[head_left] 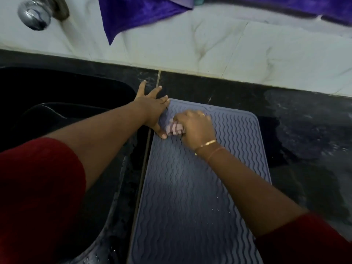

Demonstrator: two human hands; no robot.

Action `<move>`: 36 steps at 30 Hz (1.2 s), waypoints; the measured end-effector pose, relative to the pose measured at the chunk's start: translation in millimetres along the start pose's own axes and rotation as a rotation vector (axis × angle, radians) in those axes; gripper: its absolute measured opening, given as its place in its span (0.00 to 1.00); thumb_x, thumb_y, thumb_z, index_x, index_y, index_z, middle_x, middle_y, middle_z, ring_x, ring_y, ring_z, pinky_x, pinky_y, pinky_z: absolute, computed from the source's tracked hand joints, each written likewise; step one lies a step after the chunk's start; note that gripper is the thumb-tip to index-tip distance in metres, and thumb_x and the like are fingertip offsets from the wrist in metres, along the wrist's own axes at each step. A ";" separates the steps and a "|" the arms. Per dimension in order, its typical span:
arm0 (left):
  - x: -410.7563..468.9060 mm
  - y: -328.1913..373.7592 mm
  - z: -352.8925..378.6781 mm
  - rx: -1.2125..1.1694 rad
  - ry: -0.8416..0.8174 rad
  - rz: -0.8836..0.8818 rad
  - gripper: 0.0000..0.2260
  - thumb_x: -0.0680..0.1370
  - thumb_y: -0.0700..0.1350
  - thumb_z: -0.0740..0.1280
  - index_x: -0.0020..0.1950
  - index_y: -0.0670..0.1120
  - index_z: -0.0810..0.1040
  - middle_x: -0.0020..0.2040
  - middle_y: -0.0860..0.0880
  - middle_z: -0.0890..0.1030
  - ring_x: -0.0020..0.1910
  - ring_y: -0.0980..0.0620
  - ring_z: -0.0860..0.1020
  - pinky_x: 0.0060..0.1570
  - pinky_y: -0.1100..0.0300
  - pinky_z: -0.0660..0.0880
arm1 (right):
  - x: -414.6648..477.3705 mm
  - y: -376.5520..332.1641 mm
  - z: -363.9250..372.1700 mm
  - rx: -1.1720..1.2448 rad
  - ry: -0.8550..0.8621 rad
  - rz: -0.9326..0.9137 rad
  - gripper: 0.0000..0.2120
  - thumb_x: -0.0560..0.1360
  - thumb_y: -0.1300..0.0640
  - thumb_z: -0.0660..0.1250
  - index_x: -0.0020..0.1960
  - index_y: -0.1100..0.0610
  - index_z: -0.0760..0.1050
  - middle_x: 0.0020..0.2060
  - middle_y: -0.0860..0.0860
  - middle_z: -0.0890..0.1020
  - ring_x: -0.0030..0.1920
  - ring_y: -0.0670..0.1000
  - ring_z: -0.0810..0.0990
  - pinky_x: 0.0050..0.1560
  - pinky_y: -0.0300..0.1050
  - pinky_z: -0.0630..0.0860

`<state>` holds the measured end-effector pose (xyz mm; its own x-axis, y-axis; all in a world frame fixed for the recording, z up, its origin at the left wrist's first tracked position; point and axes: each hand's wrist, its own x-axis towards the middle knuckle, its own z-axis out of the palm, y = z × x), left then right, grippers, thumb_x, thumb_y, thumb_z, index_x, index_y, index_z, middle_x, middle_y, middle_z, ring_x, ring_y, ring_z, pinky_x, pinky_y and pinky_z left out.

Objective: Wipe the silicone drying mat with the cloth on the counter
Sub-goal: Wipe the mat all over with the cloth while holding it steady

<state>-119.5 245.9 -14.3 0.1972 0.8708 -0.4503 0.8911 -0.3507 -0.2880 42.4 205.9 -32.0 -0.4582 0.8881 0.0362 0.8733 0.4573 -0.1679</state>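
Because the dark counter (285,115) looks glossy and possibly wet around it, I judge that the mat (181,197), which lies flat just beside the sink (57,96) with its long side running away from me, could slide under a firm stroke. It reads as soft, floppy rubber, light, ridged in waves that would drag at fabric, and not fragile. I would not lift it but pin it at an edge or corner. My left hand (150,109) does that: fingers spread straight, palm down across the far left corner, thumb on the left edge, gripping nothing. My right hand (194,126) sits on the far left part of the mat, fingers curled round the cloth (174,129), a small striped wad, limp and light, best bunched in the fist and pressed down into the grooves.
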 end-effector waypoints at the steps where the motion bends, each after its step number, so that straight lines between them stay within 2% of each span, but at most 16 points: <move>1: -1.1 0.9 -0.4 0.010 -0.001 -0.004 0.57 0.61 0.76 0.62 0.79 0.48 0.44 0.79 0.50 0.46 0.77 0.45 0.39 0.68 0.32 0.35 | -11.6 -1.9 -0.7 0.019 -0.025 -0.034 0.17 0.71 0.60 0.63 0.60 0.53 0.73 0.57 0.54 0.77 0.59 0.60 0.73 0.58 0.55 0.70; 4: -3.0 1.4 0.8 0.024 0.007 -0.001 0.57 0.61 0.77 0.62 0.79 0.47 0.44 0.79 0.50 0.46 0.77 0.45 0.40 0.68 0.32 0.36 | -16.2 4.1 -18.7 0.183 -0.177 -0.117 0.14 0.71 0.58 0.65 0.56 0.55 0.75 0.52 0.56 0.79 0.54 0.59 0.77 0.53 0.53 0.75; 6: -4.0 1.5 -0.8 0.019 0.004 0.004 0.58 0.60 0.77 0.61 0.79 0.48 0.44 0.79 0.50 0.47 0.77 0.45 0.40 0.67 0.32 0.35 | 11.8 15.1 -29.2 0.301 -0.168 -0.048 0.11 0.73 0.59 0.64 0.55 0.56 0.75 0.50 0.57 0.79 0.51 0.57 0.78 0.48 0.48 0.75; 8: -4.5 2.3 -2.4 0.054 0.001 0.005 0.58 0.59 0.78 0.59 0.79 0.49 0.44 0.79 0.50 0.47 0.77 0.45 0.40 0.66 0.32 0.34 | 45.0 27.0 -26.5 0.261 -0.071 0.048 0.13 0.73 0.60 0.64 0.57 0.55 0.75 0.53 0.58 0.79 0.53 0.59 0.78 0.50 0.47 0.75; 11: -3.4 3.9 -4.3 0.098 0.015 -0.001 0.58 0.58 0.79 0.59 0.79 0.49 0.46 0.79 0.50 0.50 0.77 0.45 0.40 0.66 0.32 0.33 | 64.9 29.8 -11.0 0.147 -0.075 0.092 0.15 0.72 0.58 0.65 0.58 0.52 0.75 0.55 0.58 0.78 0.56 0.62 0.77 0.56 0.56 0.76; 15: -4.3 4.7 -8.1 0.147 0.022 -0.017 0.59 0.57 0.80 0.58 0.79 0.48 0.48 0.78 0.50 0.51 0.77 0.44 0.40 0.64 0.31 0.32 | 32.9 19.0 -6.9 0.087 -0.098 -0.015 0.11 0.72 0.55 0.65 0.54 0.55 0.76 0.50 0.58 0.79 0.52 0.61 0.78 0.53 0.57 0.77; 18: -5.5 6.6 -10.2 0.188 0.022 -0.023 0.58 0.58 0.80 0.57 0.79 0.48 0.47 0.78 0.51 0.51 0.77 0.44 0.40 0.63 0.29 0.32 | -12.1 7.0 -6.4 0.115 -0.136 -0.096 0.13 0.70 0.57 0.66 0.55 0.54 0.76 0.51 0.56 0.79 0.53 0.59 0.77 0.54 0.57 0.76; 22: -9.0 5.6 -8.0 0.172 0.027 -0.023 0.59 0.58 0.80 0.56 0.79 0.47 0.46 0.79 0.50 0.50 0.76 0.44 0.38 0.62 0.29 0.32 | -31.9 5.3 -17.1 0.244 -0.325 -0.140 0.14 0.71 0.61 0.65 0.55 0.56 0.77 0.51 0.57 0.80 0.53 0.58 0.77 0.55 0.56 0.76; 23: -9.7 5.6 -7.9 0.169 0.029 -0.025 0.59 0.58 0.80 0.56 0.79 0.47 0.46 0.79 0.49 0.50 0.76 0.44 0.38 0.63 0.29 0.32 | -23.3 8.0 -22.5 0.301 -0.324 -0.119 0.12 0.72 0.62 0.64 0.54 0.57 0.77 0.51 0.57 0.80 0.53 0.57 0.78 0.56 0.56 0.76; 25: -10.5 5.7 -7.3 0.156 0.032 -0.031 0.58 0.58 0.80 0.57 0.79 0.46 0.47 0.79 0.50 0.50 0.76 0.44 0.38 0.63 0.29 0.32 | 3.2 16.7 -27.4 0.366 -0.186 -0.016 0.11 0.73 0.62 0.64 0.55 0.56 0.76 0.51 0.57 0.80 0.53 0.56 0.78 0.57 0.55 0.75; 27: -11.6 6.5 -5.3 0.142 0.032 -0.041 0.58 0.58 0.80 0.57 0.79 0.47 0.47 0.78 0.50 0.51 0.76 0.45 0.38 0.63 0.29 0.32 | 29.0 23.7 -24.7 0.302 -0.066 0.073 0.14 0.73 0.62 0.64 0.58 0.54 0.75 0.54 0.58 0.78 0.55 0.59 0.77 0.56 0.53 0.75; 31: -12.9 7.3 -3.8 0.138 0.041 -0.052 0.59 0.57 0.80 0.56 0.79 0.46 0.49 0.78 0.50 0.52 0.77 0.45 0.39 0.64 0.29 0.33 | 31.6 14.2 -7.0 0.056 -0.103 0.066 0.15 0.72 0.60 0.65 0.58 0.53 0.74 0.55 0.59 0.76 0.57 0.63 0.75 0.55 0.57 0.76; 36: -14.9 8.0 -6.3 0.152 0.036 -0.048 0.58 0.58 0.79 0.57 0.79 0.46 0.49 0.78 0.50 0.53 0.76 0.44 0.38 0.64 0.27 0.35 | -39.1 -9.8 -4.1 0.052 -0.100 -0.012 0.17 0.71 0.59 0.63 0.60 0.52 0.74 0.55 0.56 0.76 0.57 0.61 0.73 0.54 0.54 0.71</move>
<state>-112.7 232.3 -4.6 0.1727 0.8986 -0.4033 0.8281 -0.3542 -0.4345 52.5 166.9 -27.8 -0.4850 0.8725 -0.0592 0.8591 0.4627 -0.2187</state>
